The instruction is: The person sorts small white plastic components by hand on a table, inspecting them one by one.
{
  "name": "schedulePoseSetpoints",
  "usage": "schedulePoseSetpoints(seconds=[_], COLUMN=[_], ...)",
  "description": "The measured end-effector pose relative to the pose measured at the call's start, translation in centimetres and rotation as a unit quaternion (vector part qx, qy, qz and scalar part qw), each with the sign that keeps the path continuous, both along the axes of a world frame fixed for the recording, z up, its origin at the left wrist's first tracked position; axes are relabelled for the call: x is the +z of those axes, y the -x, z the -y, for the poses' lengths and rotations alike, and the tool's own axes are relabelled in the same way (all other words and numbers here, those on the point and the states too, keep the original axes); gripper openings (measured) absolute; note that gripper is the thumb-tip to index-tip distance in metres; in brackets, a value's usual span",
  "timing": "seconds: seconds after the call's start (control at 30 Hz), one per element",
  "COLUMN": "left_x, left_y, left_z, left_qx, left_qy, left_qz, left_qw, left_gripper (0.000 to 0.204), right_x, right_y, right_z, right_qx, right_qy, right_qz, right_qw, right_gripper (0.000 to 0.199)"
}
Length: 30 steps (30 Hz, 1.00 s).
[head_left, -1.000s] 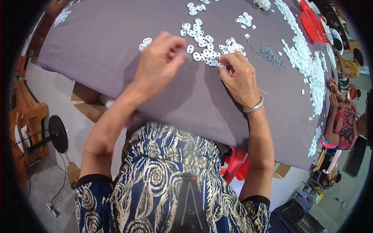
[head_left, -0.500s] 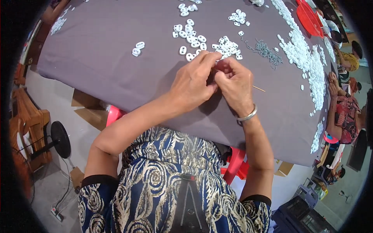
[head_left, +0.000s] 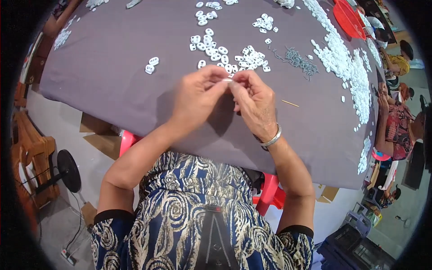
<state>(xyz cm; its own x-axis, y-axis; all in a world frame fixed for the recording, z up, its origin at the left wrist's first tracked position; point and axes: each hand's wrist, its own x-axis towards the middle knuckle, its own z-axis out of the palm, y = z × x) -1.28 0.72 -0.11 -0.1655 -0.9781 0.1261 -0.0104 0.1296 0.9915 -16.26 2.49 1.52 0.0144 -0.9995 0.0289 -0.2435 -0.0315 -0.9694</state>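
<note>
Over the near middle of the table, my left hand [head_left: 197, 95] and my right hand [head_left: 256, 100] meet at their fingertips. Pinched between them is a small white plastic piece [head_left: 228, 80], mostly covered by the fingers. My left hand is partly blurred. Just beyond lie loose white two-hole pieces, some oval [head_left: 216, 57] and some squarish [head_left: 252, 58]. A thin wooden stick [head_left: 290, 103] rests on the cloth to the right of my right hand. Two white two-hole pieces [head_left: 152, 65] lie together off to the left.
A grey-brown cloth [head_left: 108, 81] covers the table. A pile of small grey coiled bits [head_left: 300, 63] lies right of centre. Long heaps of white pieces [head_left: 357, 81] run along the right side, near a red basket [head_left: 348, 19]. Another person [head_left: 396, 130] sits at the right edge.
Both hands have shifted slightly left; the fingertips have turned so the white piece between them now shows. The whole view has also shifted a little.
</note>
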Motion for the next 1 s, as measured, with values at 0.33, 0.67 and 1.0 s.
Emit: schedulePoseSetpoints(seconds=[0.33,0.67,1.0], left_x=[0.7,0.9,0.6], left_y=[-1.5,-0.8,-1.0], left_z=[-0.1,-0.7,-0.4], left_qx=[-0.063,-0.055,-0.075], left_qy=[-0.130,-0.129,-0.141], left_qz=[-0.090,-0.108,-0.119], left_qw=[0.985,0.984,0.980], left_gripper=[0.015,0.016,0.019], right_x=[0.7,0.7,0.1], right_y=[0.8,1.0,1.1], right_z=[0.4,0.6,0.6], right_qx=[0.081,0.067,0.042], right_qy=[-0.139,-0.120,-0.095], right_qz=[0.180,0.142,0.127], right_qw=[0.970,0.980,0.986], right_gripper=[0.014,0.009,0.005])
